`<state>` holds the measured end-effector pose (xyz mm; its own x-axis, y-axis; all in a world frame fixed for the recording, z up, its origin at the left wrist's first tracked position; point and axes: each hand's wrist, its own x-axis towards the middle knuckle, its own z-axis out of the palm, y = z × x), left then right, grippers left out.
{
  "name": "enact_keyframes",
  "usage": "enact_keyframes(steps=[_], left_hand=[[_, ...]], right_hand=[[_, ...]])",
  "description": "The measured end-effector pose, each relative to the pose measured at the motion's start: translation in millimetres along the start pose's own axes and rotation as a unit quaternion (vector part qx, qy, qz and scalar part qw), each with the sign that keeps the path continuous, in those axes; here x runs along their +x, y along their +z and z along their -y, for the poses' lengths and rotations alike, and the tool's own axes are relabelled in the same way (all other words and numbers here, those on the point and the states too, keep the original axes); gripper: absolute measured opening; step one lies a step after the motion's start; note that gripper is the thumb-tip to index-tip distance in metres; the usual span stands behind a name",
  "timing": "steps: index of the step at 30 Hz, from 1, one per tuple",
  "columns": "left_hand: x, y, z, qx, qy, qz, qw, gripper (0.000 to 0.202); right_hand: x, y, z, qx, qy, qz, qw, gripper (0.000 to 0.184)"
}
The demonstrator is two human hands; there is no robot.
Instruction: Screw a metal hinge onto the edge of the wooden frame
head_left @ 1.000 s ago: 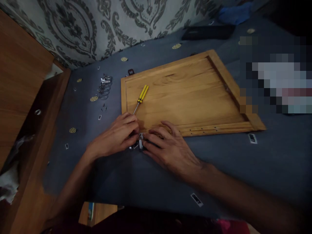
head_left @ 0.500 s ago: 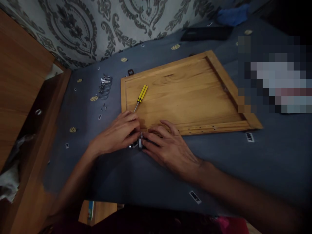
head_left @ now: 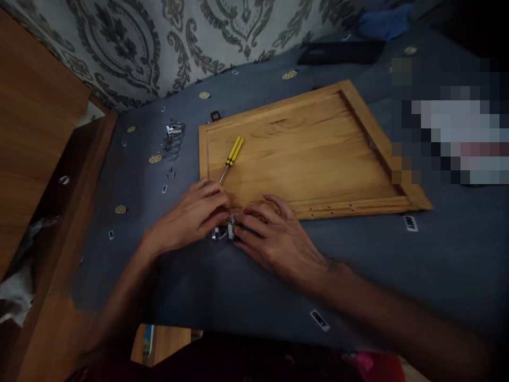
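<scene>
My left hand (head_left: 191,217) and my right hand (head_left: 274,239) meet at the near left corner of a wooden panel (head_left: 310,154) that lies flat on a dark blue cloth. Both hands have fingers curled around a small metal fitting (head_left: 226,229), which looks like a hinge, at the panel's near edge. Most of the fitting is hidden by the fingers. A yellow-handled screwdriver (head_left: 233,155) lies on the panel just beyond my left hand, untouched.
A heap of metal hardware (head_left: 173,135) and loose screws (head_left: 172,172) lies on the cloth to the left of the panel. A wooden cabinet (head_left: 35,138) stands at the left. A black flat object (head_left: 338,53) rests near the patterned wall.
Both hands stay at the panel's corner on the metal fitting, with only small finger shifts. The view has moved slightly.
</scene>
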<state>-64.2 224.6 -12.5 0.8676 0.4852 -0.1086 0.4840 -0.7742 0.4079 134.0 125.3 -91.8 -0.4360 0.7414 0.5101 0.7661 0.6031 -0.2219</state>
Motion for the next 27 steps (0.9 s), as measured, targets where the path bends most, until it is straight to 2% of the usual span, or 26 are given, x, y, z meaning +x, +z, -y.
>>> enact_keyframes(steps=[4,9,14,20,27], left_hand=[[-12.5,-7.4,0.1,0.009,-0.004,-0.016,1.000,0.015],[-20.3,-4.5,-3.3,0.017,0.007,-0.003,1.000,0.031],[-16.6,-1.4,-9.5,0.011,0.000,-0.007,1.000,0.016],[-15.3,-2.1,-10.5,0.001,0.004,-0.001,1.000,0.021],[-14.5,1.8,-8.0,0.002,0.000,-0.003,1.000,0.021]], right_hand=[[-0.3,0.0,-0.1,-0.003,-0.001,-0.007,1.000,0.016],[-0.8,0.0,0.4,0.013,-0.003,-0.008,1.000,0.012],[0.2,-1.5,0.2,0.006,-0.006,-0.010,1.000,0.011],[0.1,-2.7,0.4,0.012,-0.001,0.004,1.000,0.012],[0.4,-1.2,-0.7,0.004,-0.011,-0.010,1.000,0.010]])
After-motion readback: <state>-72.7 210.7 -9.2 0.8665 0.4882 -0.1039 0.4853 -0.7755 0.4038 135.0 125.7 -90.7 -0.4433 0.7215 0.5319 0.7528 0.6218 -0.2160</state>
